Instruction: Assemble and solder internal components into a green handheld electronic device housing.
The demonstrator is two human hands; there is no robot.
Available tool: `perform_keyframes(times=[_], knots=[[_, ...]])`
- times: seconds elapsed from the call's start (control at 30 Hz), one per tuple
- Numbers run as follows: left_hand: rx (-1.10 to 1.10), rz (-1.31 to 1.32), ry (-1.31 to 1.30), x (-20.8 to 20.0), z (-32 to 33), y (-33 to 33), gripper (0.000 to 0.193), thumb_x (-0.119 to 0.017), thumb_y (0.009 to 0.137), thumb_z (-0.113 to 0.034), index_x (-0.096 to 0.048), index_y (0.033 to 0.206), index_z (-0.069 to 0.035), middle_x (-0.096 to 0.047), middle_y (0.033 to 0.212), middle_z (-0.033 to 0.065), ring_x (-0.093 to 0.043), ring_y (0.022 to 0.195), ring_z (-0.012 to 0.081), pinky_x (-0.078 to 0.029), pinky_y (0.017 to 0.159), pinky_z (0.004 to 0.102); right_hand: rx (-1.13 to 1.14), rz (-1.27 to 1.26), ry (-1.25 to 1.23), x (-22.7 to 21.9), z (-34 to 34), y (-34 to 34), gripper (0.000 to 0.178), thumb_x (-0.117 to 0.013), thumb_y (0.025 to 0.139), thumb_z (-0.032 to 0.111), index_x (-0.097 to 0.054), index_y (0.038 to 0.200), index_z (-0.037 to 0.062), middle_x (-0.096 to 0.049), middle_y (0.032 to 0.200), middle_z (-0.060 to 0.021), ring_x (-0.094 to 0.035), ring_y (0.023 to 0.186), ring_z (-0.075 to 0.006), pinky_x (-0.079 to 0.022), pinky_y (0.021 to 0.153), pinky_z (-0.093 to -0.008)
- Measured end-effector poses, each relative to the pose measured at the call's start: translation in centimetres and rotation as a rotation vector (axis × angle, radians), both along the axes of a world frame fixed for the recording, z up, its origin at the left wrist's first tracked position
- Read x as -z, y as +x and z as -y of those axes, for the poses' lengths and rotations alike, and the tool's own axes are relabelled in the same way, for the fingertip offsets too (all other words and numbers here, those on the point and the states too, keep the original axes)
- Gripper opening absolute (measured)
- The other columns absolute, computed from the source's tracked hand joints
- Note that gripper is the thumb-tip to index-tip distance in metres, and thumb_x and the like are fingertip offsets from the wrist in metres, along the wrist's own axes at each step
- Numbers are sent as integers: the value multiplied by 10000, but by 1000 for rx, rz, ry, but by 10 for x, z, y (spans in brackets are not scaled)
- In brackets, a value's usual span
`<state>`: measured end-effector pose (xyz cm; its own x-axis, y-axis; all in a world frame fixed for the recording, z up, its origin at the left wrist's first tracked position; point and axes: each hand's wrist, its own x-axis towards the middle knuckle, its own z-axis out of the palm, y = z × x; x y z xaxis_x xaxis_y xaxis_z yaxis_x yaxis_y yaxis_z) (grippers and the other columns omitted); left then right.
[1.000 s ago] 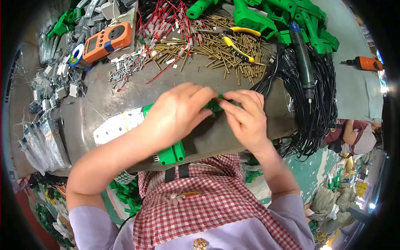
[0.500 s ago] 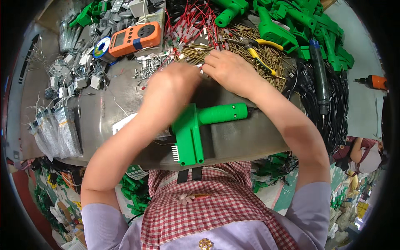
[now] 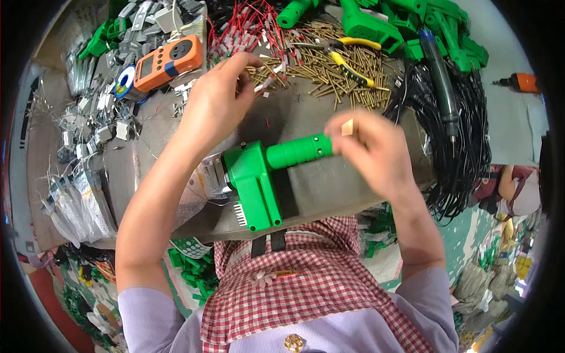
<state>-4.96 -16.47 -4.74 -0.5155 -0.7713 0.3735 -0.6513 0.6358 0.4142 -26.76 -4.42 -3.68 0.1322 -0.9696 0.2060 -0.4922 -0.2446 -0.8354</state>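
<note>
A green heat-gun-like housing [image 3: 254, 185] lies on the table in front of me, its ribbed handle pointing right and a white comb-like row at its near left edge. Above it, my left hand [image 3: 219, 97] hovers by the red wires [image 3: 247, 26] with their small sleeves; its thumb and fingers are curved but apart. Beside the handle's end is my right hand [image 3: 376, 150], smeared by motion, with a small pale square piece [image 3: 348, 127] pinched at its fingers. A clear plastic-wrapped part [image 3: 215, 176] touches the housing's left side.
Long brass screws [image 3: 353, 73] and yellow-handled pliers [image 3: 352, 69] lie at the back. Green housings [image 3: 435, 23], black cables [image 3: 465, 129] and a dark screwdriver [image 3: 440, 88] are on the right. An orange meter [image 3: 168, 62], a solder spool [image 3: 124, 81] and bagged parts [image 3: 82, 203] stand left.
My right hand has come back from the pile, toward the right and nearer me, with the pale piece. My left hand has moved slightly left and up. The view has shifted a little.
</note>
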Motion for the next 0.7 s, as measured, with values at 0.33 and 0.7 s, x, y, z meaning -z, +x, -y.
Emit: perform_keyframes(times=[0.33, 0.7], knots=[[275, -250, 835, -15, -43, 1, 309, -536, 874, 83, -544, 1161, -32, -571, 952, 45, -605, 817, 106, -504, 730, 228, 83, -156, -118, 31, -55, 49, 144, -676, 772, 97, -571, 864, 60, -549, 795, -96, -604, 704, -301, -493, 599, -389], [322, -31, 38, 0, -54, -9, 218, -670, 754, -82, -674, 969, -118, -569, 756, 53, -590, 713, 274, -477, 627, 360, -50, -255, -348, 22, -21, 53, 98, -522, 767, 128, -548, 804, 41, -518, 860, -96, -579, 842, -256, -507, 669, -365]])
